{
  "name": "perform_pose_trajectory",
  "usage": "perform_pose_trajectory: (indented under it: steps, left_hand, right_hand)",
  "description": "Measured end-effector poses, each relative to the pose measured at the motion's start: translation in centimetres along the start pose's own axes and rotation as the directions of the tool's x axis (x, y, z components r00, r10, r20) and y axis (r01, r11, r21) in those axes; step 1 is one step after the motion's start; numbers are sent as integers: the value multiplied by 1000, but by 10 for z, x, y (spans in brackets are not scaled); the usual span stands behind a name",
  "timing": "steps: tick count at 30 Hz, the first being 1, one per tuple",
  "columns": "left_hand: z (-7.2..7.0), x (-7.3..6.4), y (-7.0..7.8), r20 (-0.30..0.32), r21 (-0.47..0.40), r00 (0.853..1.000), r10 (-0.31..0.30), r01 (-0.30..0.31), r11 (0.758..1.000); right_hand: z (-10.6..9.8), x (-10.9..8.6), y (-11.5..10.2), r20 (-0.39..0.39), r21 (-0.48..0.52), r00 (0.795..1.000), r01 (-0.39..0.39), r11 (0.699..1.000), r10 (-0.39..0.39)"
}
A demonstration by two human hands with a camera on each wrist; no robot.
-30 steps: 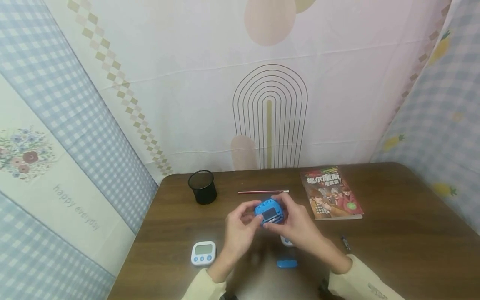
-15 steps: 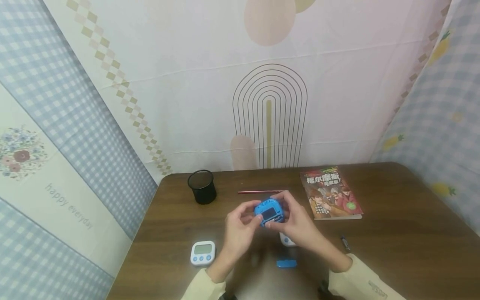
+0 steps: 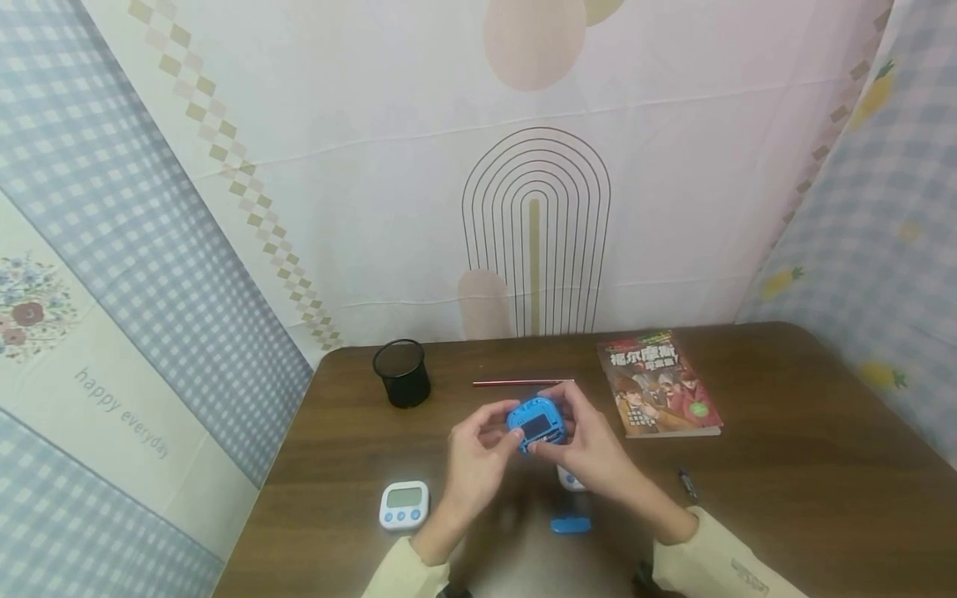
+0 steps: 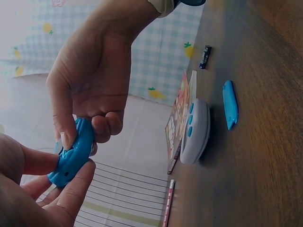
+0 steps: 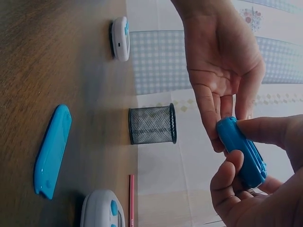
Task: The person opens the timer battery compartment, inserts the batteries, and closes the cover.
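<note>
A blue timer [image 3: 534, 418] is held between both hands above the table, its back with a dark rectangle turned up toward the head view. At its left edge the left hand [image 3: 476, 455] grips it, thumb on the near side. The right hand [image 3: 594, 447] pinches the right side, its thumb at the lower edge by an uncovered slot, where part of what looks like a battery shows. Below, on the table, lies a small blue battery cover [image 3: 571, 525]. A loose battery [image 4: 205, 56] lies to the right, also seen in the head view.
One white timer [image 3: 404, 505] with blue buttons lies at the left; another white timer [image 3: 571, 479] is partly hidden under the right hand. A black mesh pen cup [image 3: 405, 384], a red pencil [image 3: 516, 383] and a book [image 3: 661, 390] are farther back.
Both hands keep the blue timer in nearly the same place. The right thumb shifts slightly along its lower edge. The head view drifts a little.
</note>
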State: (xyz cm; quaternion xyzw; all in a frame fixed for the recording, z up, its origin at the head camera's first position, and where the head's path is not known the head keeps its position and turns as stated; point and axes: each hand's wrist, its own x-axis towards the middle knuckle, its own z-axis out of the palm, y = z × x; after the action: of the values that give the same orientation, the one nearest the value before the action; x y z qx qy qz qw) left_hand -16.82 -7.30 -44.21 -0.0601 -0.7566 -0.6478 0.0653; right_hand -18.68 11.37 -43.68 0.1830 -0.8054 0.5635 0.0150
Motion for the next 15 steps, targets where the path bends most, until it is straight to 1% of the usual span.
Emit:
perform_pose_trajectory:
  steps: [3, 7, 11, 15]
  left_hand:
    - [0, 0, 1, 2, 1, 1000, -8, 8, 1000]
    - [-1, -1, 1, 0, 7, 1000, -5, 5, 1000]
    - [-1, -1, 0, -18, 7, 1000, 22, -21, 1000]
    - [-2, -1, 0, -46, -5, 998, 48, -48, 999]
  right_hand:
    - [-1, 0, 0, 11, -22, 1000, -3, 1000, 3]
    - [-9, 2, 0, 48, -121, 999, 3, 993, 3]
    - [-19, 5, 0, 106, -243, 994, 24, 970, 2]
    - [-26, 7, 0, 151, -307, 989, 56, 950, -10]
